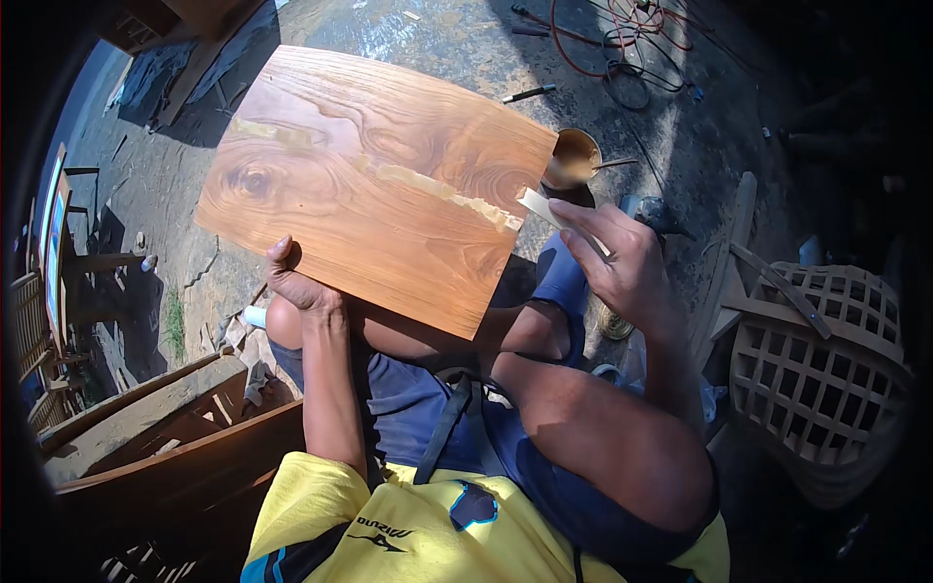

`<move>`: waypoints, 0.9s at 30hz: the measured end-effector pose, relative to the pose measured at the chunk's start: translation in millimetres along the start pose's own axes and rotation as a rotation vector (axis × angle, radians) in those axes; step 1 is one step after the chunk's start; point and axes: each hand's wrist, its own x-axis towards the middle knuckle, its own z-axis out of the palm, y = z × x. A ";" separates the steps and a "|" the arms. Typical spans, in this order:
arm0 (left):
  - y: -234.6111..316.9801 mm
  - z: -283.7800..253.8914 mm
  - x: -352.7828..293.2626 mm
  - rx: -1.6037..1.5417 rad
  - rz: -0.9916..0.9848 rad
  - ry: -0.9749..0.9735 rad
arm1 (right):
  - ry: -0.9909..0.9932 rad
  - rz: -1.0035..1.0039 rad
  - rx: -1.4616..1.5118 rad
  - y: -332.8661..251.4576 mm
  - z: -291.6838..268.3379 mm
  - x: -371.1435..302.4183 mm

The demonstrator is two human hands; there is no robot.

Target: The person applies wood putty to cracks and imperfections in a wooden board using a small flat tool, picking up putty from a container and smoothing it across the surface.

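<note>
A wooden board with strong grain lies tilted across my lap. My left hand grips its near left edge, thumb on top and fingers hidden underneath. Along the board runs a pale streak of filler, reaching the right edge. In my right hand is a flat, light-coloured scraper, pinched between thumb and fingers. Its tip is at the board's right edge, beside the end of the streak. Just beyond that edge stands a round tin of tan paste, with a stick poking out.
Red and black cables lie on the floor at the far right. A dark pen-like stick is beyond the board. At right stands a wooden lattice piece; at lower left, wooden beams. A blue-framed panel leans at far left.
</note>
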 end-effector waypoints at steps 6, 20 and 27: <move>-0.1 -0.4 0.9 0.011 0.089 0.055 | -0.082 -0.003 -0.056 -6.2 9.5 -3.3; 3.7 -22.3 6.2 -0.032 0.076 0.058 | -0.107 0.029 -0.111 -1.3 27.1 -4.9; 4.4 4.6 -2.8 -0.002 0.082 0.068 | -0.112 0.008 0.006 10.2 3.1 -4.4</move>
